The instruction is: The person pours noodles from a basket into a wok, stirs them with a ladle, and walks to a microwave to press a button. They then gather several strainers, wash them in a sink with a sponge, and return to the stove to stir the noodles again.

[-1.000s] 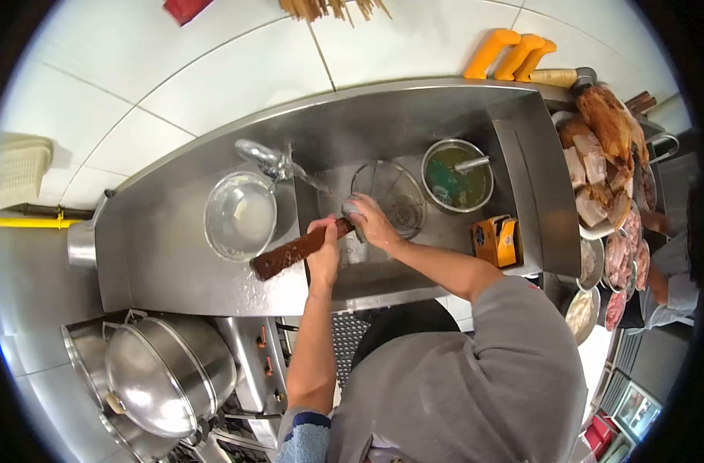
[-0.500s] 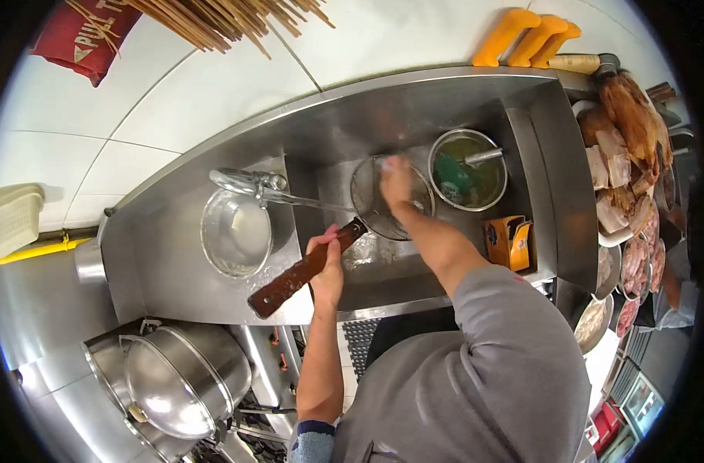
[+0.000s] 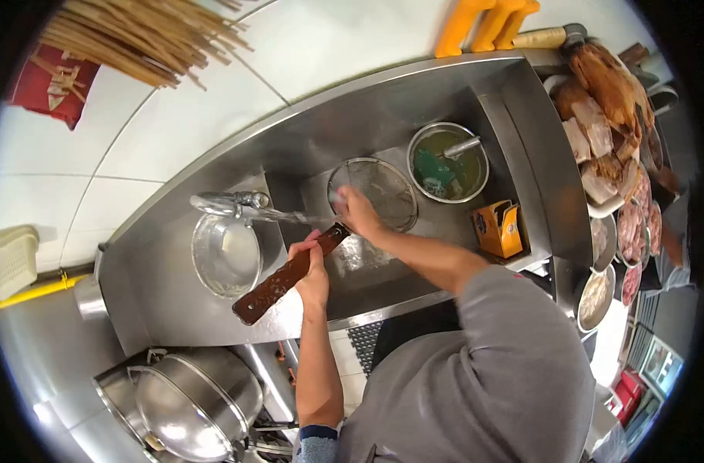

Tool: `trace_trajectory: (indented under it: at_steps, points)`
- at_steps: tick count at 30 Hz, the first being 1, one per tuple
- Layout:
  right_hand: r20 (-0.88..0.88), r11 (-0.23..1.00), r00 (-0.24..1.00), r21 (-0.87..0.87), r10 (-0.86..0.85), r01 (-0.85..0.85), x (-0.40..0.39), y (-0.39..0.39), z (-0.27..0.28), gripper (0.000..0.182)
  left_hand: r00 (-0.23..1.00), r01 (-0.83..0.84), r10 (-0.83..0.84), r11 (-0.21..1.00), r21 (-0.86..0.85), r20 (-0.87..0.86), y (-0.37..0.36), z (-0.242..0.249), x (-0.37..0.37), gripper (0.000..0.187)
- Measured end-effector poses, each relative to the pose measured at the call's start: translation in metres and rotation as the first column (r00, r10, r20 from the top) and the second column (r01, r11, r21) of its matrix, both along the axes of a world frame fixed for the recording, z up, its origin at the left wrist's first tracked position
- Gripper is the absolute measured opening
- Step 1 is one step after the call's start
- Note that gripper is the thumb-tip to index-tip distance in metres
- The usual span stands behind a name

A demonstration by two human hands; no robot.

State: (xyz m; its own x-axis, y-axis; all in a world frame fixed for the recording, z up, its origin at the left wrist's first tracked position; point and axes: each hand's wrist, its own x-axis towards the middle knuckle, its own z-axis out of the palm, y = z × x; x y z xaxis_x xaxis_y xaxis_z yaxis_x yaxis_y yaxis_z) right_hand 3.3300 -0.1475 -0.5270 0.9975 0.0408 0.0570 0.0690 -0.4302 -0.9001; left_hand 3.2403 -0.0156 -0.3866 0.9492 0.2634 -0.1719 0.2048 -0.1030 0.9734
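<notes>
My left hand (image 3: 312, 272) is wrapped around the flat brown handle (image 3: 279, 287) of a round wire-mesh strainer (image 3: 383, 193). The strainer lies tilted inside the right sink basin. My right hand (image 3: 357, 212) presses at the strainer's left rim, close to where the handle joins. Its fingers are closed and a pale blur shows at their tips; what they hold I cannot make out. Water runs from the metal faucet (image 3: 227, 204) toward the handle end of the strainer. To the right stands a metal pot (image 3: 483, 181) of greenish liquid with a green scrubber (image 3: 435, 171) and a metal handle in it.
A cloudy container (image 3: 201, 258) sits under the faucet at left. An orange box (image 3: 499, 228) stands in the basin's right corner. Meat pieces (image 3: 599, 135) and bowls crowd the right side. Large steel pots (image 3: 190, 397) are at lower left, wooden sticks (image 3: 128, 38) at upper left.
My right hand has moved left and down across the mesh to the rim near the handle. My left hand keeps its grip on the handle. The whole view has shifted slightly.
</notes>
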Motion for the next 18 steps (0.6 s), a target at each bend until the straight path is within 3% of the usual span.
trace_trajectory:
  at_steps: [1, 2, 5, 8, 11, 12, 14, 16, 18]
  points:
    - [0.049, 0.986, 0.987, 0.06, 0.155, -0.158, -0.022, -0.023, 0.017, 0.026, 0.999, -0.001, 0.005, 0.997, -0.083, 0.048, 0.003, -0.01, 0.001, 0.005]
    - [0.107, 0.941, 0.945, 0.109, 0.309, -0.32, -0.039, -0.047, 0.021, 0.028, 0.998, 0.011, -0.007, 0.998, -0.059, 0.059, 0.002, -0.008, 0.002, 0.004]
    - [-0.01, 0.934, 0.951, -0.183, 0.311, -0.307, -0.023, -0.122, -0.059, 0.027, 0.989, 0.025, -0.023, 1.0, -0.015, 0.145, -0.003, -0.005, 0.01, 0.003]
    - [-0.139, 0.916, 0.986, -0.4, -0.097, 0.033, -0.008, -0.057, -0.033, 0.025, 0.955, 0.007, 0.006, 0.999, -0.045, 0.296, -0.012, -0.01, 0.024, 0.005]
    - [-0.371, 0.991, 0.926, -0.083, 0.066, -0.104, -0.013, -0.039, 0.031, 0.026, 0.962, 0.024, 0.035, 0.977, -0.212, 0.27, -0.011, 0.019, 0.039, 0.009]
    - [-0.349, 0.989, 0.932, -0.069, 0.1, -0.132, -0.015, -0.045, 0.032, 0.028, 0.945, 0.135, -0.073, 0.975, -0.177, 0.318, -0.008, 0.034, 0.044, 0.012]
    - [-0.298, 0.977, 0.937, -0.055, 0.182, -0.207, -0.013, -0.072, 0.029, 0.033, 0.887, 0.46, -0.459, 0.888, -0.005, 0.053, -0.001, 0.08, 0.043, 0.022]
    - [-0.333, 0.99, 0.937, -0.05, 0.107, -0.131, -0.016, -0.086, 0.062, 0.033, 0.637, 0.763, -0.76, 0.645, 0.033, 0.127, -0.007, 0.091, 0.049, 0.031]
    - [-0.319, 0.988, 0.94, -0.052, 0.119, -0.143, -0.014, -0.096, 0.067, 0.032, 0.528, 0.849, -0.835, 0.519, -0.101, 0.152, -0.01, 0.08, 0.06, 0.027]
